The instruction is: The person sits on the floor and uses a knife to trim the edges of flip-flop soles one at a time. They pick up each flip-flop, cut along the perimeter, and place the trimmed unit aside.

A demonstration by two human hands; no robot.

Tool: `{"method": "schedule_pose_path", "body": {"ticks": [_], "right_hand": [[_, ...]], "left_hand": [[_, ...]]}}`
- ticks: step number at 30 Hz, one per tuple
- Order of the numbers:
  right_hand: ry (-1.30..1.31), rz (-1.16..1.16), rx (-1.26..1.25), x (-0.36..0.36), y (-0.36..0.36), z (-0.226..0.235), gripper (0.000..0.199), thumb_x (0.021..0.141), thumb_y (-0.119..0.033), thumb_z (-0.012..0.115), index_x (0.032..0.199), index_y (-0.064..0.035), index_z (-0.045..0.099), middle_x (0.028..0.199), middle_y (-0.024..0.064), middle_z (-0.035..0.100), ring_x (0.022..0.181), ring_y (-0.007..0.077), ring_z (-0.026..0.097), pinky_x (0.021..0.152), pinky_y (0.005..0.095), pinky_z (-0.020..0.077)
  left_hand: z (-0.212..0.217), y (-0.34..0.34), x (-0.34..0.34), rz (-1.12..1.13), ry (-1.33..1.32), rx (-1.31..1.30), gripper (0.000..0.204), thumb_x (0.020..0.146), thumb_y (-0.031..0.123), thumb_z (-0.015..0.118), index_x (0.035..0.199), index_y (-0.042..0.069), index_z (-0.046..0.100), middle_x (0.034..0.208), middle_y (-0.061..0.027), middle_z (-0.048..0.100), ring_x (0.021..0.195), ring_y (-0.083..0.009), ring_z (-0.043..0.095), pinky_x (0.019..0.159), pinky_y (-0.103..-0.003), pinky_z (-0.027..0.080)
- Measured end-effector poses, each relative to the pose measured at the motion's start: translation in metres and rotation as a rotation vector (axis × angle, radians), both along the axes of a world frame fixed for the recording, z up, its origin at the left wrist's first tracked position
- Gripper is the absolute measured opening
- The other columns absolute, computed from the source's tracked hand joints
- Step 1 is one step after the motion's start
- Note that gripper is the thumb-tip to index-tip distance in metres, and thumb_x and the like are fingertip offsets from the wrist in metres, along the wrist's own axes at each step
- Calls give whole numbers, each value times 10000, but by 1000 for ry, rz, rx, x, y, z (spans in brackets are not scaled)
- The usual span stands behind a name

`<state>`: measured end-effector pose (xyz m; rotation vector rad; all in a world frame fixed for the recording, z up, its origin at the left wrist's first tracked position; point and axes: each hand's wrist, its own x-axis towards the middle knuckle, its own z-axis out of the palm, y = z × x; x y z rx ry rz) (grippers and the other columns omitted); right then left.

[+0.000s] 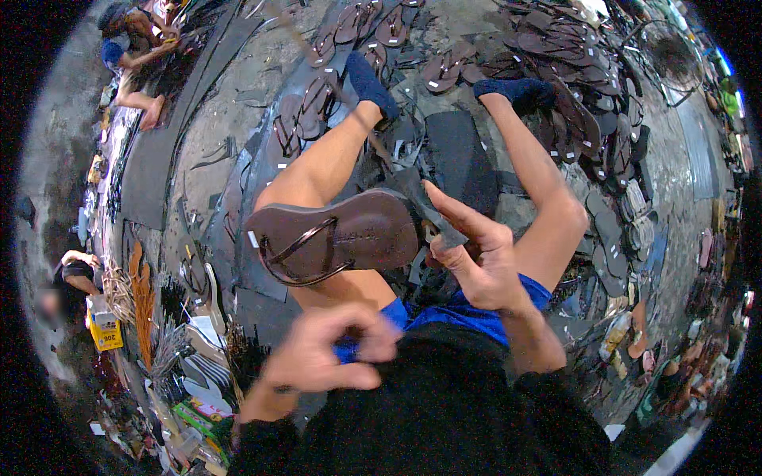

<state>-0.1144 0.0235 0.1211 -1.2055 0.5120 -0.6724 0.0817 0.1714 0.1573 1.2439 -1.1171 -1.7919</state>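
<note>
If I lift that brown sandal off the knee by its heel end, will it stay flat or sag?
The brown sandal has a thin flat sole, so it probably bends a little and weighs little. Its thin straps look floppy. The right hand grips only the heel end, and the sandal holds level.

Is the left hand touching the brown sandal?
No, the left hand is curled low near the black shirt, apart from the brown sandal, which the right hand holds.
</note>
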Motion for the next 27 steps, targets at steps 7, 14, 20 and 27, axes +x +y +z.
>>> {"method": "schedule_pose_path", "body": {"ticks": [7,14,20,27], "right_hand": [[350,-206,-247,-22,36,-36,528,837,-21,602,1342,-13,450,1067,133,638,898,182,623,785,286,491],[651,-392,-628,-86,105,-66,335,774,-125,724,1080,-28,629,932,138,674,684,242,642,629,328,532],[716,-254,-432,-83,109,-37,262,798,-158,705,1038,-66,655,822,105,670,573,207,609,533,307,510],[638,-79,-244,-45,102,-41,241,831,-184,666,1043,-73,642,826,134,667,644,244,656,574,331,525]], "left_hand": [[-69,-60,-77,1164,731,38,421,888,422,592,1137,84,558,1099,-43,615,997,-184,595,897,-366,477],[-94,-54,-69,1220,709,113,339,892,385,604,1070,96,597,980,-32,663,883,-152,637,779,-318,533],[-112,-15,-75,1265,534,190,316,912,332,588,1070,59,582,928,-49,655,843,-166,641,734,-322,541],[-150,23,-61,1265,370,235,329,921,326,576,1011,10,575,883,-96,640,818,-180,628,695,-315,531]]}}
